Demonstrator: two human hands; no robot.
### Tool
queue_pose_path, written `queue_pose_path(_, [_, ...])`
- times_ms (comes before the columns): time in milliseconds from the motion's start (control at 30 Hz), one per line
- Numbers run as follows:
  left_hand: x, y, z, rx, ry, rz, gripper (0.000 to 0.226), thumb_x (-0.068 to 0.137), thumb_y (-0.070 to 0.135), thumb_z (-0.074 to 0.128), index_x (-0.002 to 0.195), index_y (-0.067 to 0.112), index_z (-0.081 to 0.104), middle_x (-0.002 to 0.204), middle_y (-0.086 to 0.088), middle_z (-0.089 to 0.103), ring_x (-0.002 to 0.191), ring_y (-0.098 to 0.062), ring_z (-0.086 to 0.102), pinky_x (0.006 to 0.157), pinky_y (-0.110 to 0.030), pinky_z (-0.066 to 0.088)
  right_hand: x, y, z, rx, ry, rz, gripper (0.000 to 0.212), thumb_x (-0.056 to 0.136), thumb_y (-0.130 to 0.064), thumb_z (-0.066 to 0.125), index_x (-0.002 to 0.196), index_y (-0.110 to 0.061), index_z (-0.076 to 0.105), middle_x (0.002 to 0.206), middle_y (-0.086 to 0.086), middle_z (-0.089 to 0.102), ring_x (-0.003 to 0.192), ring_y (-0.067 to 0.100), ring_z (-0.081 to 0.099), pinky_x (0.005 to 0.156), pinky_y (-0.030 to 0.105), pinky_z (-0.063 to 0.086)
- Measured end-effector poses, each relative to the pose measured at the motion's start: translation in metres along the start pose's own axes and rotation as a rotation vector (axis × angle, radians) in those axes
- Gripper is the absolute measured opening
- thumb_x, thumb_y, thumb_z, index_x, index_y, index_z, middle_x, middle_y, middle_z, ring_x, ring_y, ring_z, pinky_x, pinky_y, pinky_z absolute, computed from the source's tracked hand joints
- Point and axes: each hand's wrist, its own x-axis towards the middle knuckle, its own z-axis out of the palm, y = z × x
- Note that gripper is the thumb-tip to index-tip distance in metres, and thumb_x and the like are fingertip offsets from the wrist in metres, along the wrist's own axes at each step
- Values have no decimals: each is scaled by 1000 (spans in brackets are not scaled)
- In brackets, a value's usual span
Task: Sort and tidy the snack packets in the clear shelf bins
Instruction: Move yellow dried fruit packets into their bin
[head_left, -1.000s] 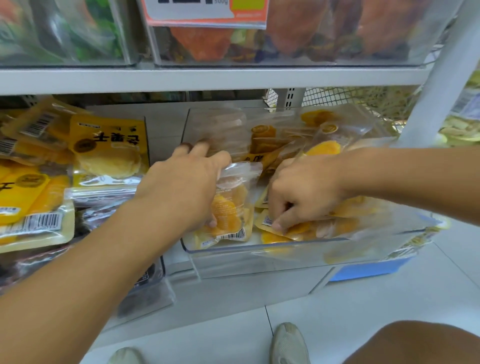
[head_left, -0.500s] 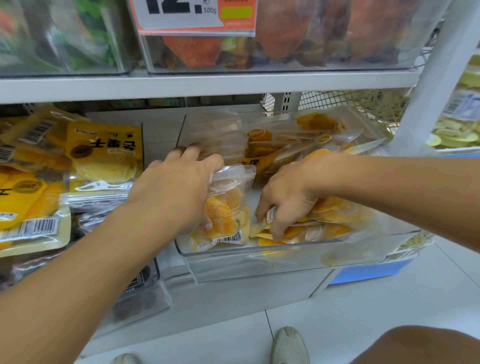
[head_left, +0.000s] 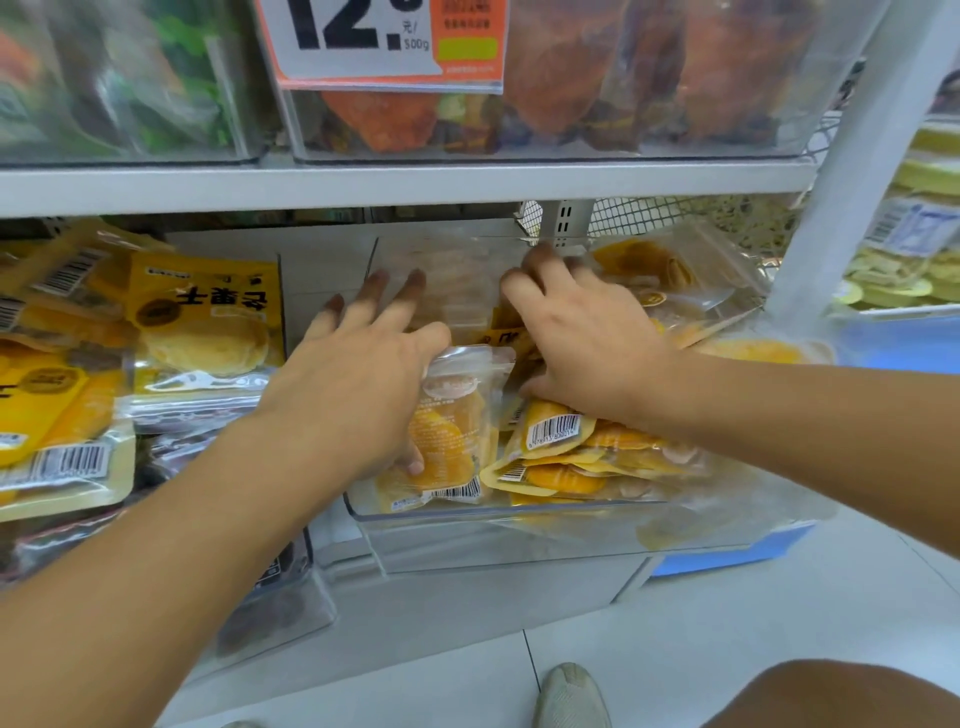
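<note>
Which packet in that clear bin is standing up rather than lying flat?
The packet beside the left hand, at the bin's left end; the others lie stacked flat.
</note>
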Motion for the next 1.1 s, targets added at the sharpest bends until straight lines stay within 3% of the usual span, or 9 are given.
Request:
queue_pose_path(67, [0,0,-1,-4,3,7,104,55,58,88,138,33,31,168,-4,-12,155,-27,-8,124,-49,10,6,-1,0,-184,59,-3,117,51,-58,88,146,-20,31,147,12,33,130,37,37,97,49,41])
queue_pose_path(167, [-1,-1,-2,-19,-4,5,107,56,56,89,142,33,30,168,-4,-12,155,-26,-6,125,-49,9,25,6,7,-234,-162,22,123,56,-74,78,153,-24,21,161,14,12,148,40,9,117,60,16])
queue_pose_path(367, [0,0,-2,-22,-1,14,107,56,55,89,142,33,30,168,-2,-10,155,-25,-5,126,-47,10,48,16,9,-81,-406,-67,74,64,-84,64,118,-35,57,113,3,43,103,30,51,91,43,44])
queue_pose_path(567, [-2,0,-1,-30,24,-5,103,56,56,90,139,33,34,167,-2,4,155,-26,3,124,-47,12,58,-4,9,-106,-407,-183,34,94,-40,57,113,-13,62,116,11,64,100,33,62,83,36,51])
queue_pose_path(667, [-2,0,-1,-54,23,-44,96,57,55,91,134,34,39,165,-3,13,153,-28,11,123,-47,17,55,6,6,-127,-432,-327,8,91,-26,59,88,-19,63,94,7,64,84,32,60,71,31,46])
queue_pose_path(733, [-2,-1,1,-59,24,-56,95,58,54,90,135,33,39,167,-2,9,153,-30,10,123,-47,17,44,19,3,-89,-470,-470,8,83,-17,61,85,-17,69,83,2,66,79,31,63,64,30,46])
queue_pose_path(867, [0,-2,1,-47,13,-64,95,60,55,89,136,32,37,168,-5,5,155,-30,4,124,-48,14,25,47,-12,210,-537,-641,34,80,-7,64,104,-25,79,113,-11,74,105,9,65,86,28,53])
queue_pose_path(1000, [0,1,-2,-42,-21,-62,95,59,54,90,135,31,38,168,-8,4,155,-32,2,124,-50,14,24,41,-14,424,-851,-368,41,86,3,58,114,-20,77,134,-10,64,123,2,55,102,12,37])
queue_pose_path(1100, [2,6,-5,-13,-29,-60,100,56,53,92,137,27,38,168,-8,1,154,-33,0,124,-52,13,22,21,-11,688,-919,-142,20,91,-14,61,101,-11,79,120,3,69,108,16,64,99,30,49])
